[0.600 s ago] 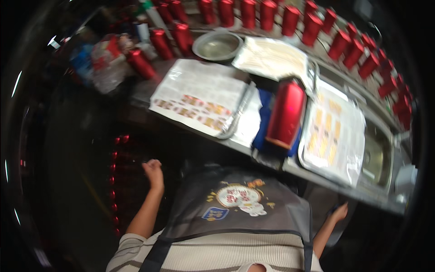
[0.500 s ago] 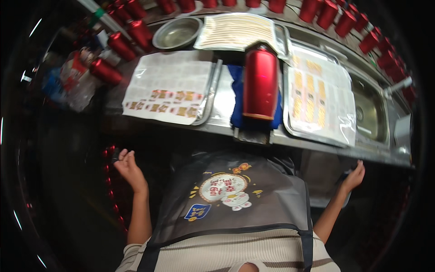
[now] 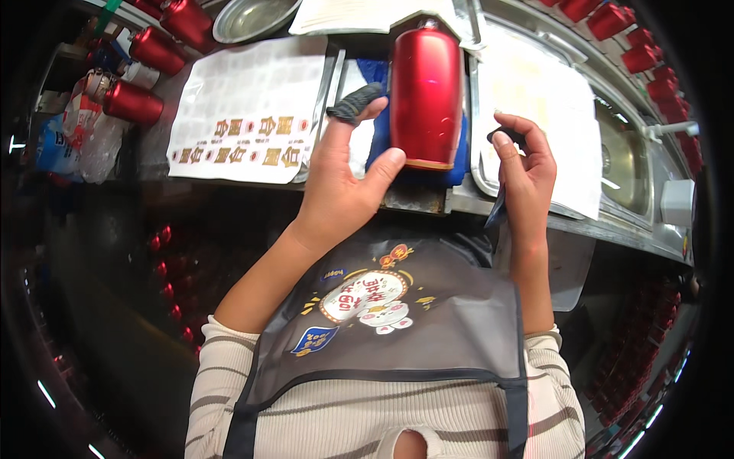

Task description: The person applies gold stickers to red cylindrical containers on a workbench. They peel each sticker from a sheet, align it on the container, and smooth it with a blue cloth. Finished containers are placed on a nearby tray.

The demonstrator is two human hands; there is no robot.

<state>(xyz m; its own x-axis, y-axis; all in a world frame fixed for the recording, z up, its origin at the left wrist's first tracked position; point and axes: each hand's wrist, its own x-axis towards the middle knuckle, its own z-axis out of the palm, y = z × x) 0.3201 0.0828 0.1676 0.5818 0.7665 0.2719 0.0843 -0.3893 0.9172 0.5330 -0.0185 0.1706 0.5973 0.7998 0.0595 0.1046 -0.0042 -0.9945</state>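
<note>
Upper centre: one red bottle (image 3: 426, 98), the left hand (image 3: 336, 183) spread open beside it, the right hand (image 3: 529, 174) gripping one dark object (image 3: 514, 138); one printed sheet (image 3: 248, 96), upper left.

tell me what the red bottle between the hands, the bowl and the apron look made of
Bottle: probably metal with a glossy red coating, judging by its bright highlights; coated glass is possible.
Bowl: likely bare steel, grey with a soft shine.
Apron: smooth, coated fabric or thin plastic, given its faint sheen and creases.
</note>
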